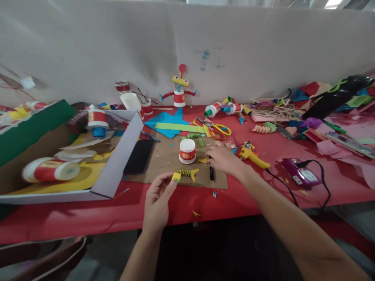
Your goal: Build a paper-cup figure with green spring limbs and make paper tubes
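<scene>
My left hand pinches the end of a small green-and-yellow folded paper spring that lies on a brown cardboard sheet. My right hand reaches over the cardboard with fingers curled down by a yellow paper scrap and a small black object; what it grips, if anything, is hidden. An upside-down red-and-white paper cup stands just beyond both hands.
A black phone lies left of the cardboard. An open box of cups and paper fills the left. A paper-cup robot figure stands at the back. Scissors, a yellow tool, a purple device with cord, and paper scraps lie right.
</scene>
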Motion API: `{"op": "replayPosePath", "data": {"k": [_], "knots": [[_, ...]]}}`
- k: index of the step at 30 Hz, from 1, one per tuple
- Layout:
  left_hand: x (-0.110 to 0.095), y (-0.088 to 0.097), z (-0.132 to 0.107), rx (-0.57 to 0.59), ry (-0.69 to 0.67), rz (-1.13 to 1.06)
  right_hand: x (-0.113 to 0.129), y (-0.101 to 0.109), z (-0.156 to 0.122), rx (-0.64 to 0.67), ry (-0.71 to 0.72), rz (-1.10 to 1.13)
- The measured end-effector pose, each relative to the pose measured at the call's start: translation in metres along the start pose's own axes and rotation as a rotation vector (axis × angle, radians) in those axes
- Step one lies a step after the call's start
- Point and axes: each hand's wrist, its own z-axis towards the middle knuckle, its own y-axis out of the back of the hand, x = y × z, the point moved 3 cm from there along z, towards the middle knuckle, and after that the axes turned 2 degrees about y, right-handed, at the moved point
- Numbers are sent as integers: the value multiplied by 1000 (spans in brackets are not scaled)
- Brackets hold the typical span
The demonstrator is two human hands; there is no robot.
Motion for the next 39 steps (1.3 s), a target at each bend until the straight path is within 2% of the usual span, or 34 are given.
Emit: {"op": "replayPosePath", "data": {"k": [5,8,13,22,27,29,30,33,36,39], "knots": [[4,7,-2,27,4,29,6,-3,25,125,-2,-25],[6,7,-2,40,13,38,6,-4,30,173,-9,-36],[12,7,-2,48,12,76,8,-2,29,180,5,-45],[15,7,-1,109,32,170,11,1,26,113,107,15],[15,5,-3,133,43,204,5,0,17,-53,98,164],[13,3,-4,146,54,202,5,-2,6,-147,83,309],[12,1,-5,152,58,191,7,-3,-1,-207,68,452],[8,-7,-8,154,61,134,15,-9,-25,-367,-48,1049],[5,-15,-12,156,60,98,33,-16,-48,-394,-213,1455],[4,-20,-14,160,51,125,50,-18,-65,-446,-334,1652]]}}
